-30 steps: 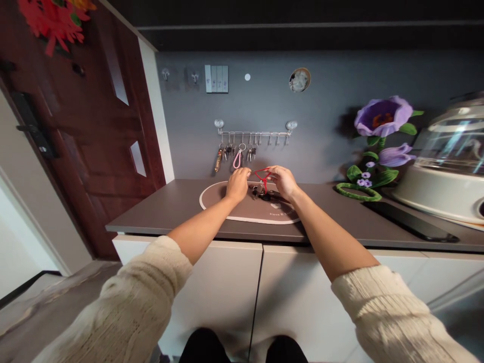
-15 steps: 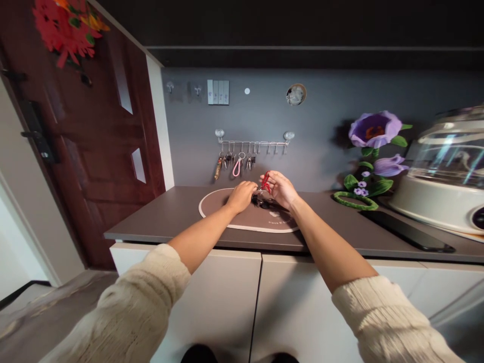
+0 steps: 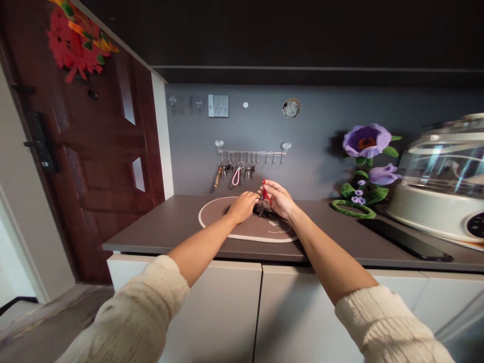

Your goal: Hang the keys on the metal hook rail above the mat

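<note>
Dk counter w/ oval mat, blk phone, purple flwrs, appliance

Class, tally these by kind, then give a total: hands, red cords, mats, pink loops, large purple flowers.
Left hand and right hand: 2
Red cord: 1
Mat: 1
Pink loop: 1
Large purple flowers: 2
Total: 7

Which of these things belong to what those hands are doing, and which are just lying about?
Seemingly in use: left hand, right hand, red cord, keys, mat.

Apparently just lying about: purple flower, black phone, white appliance.
</note>
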Demonstrator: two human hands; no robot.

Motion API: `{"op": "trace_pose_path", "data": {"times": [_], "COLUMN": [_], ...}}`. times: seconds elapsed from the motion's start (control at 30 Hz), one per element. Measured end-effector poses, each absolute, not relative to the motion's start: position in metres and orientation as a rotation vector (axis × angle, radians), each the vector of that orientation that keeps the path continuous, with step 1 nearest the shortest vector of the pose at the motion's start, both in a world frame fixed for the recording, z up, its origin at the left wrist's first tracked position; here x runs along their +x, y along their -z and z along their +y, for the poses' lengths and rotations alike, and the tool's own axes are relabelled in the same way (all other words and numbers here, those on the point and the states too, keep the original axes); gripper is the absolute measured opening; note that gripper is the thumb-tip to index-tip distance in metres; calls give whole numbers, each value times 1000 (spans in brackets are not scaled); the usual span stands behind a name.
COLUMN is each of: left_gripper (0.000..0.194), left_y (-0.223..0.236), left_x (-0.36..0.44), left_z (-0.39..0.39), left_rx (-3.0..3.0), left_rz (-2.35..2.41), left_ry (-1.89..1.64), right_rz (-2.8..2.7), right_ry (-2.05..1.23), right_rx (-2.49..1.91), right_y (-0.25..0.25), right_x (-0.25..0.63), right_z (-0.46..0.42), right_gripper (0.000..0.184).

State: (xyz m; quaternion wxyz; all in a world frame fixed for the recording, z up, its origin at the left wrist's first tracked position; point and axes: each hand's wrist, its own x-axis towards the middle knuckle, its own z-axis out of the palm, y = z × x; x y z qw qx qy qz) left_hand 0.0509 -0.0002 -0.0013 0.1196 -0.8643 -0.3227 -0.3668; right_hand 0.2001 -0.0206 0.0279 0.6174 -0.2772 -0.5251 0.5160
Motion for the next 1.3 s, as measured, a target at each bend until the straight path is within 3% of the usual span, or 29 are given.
{"op": "trace_pose_path", "data": {"times": [0.3, 0.67, 1.3], "left_gripper": [23, 25, 25], "left_y": [4, 4, 8], "left_x": [53, 52, 53], "left_z": [3, 1, 5], "left_rx": [-2541, -2539, -2539], "left_rz": [-918, -995, -1226], "left_ry": [1054, 1008, 1061], "right_rz": [-1180, -1165, -1137], "right_ry": [-1168, -1054, -676], "right_rx": [-600, -615, -847], "right_y": [-23, -30, -90], "right_x": [204, 206, 211], "right_z": [-13, -11, 38], "right_gripper": [36, 30, 19]}}
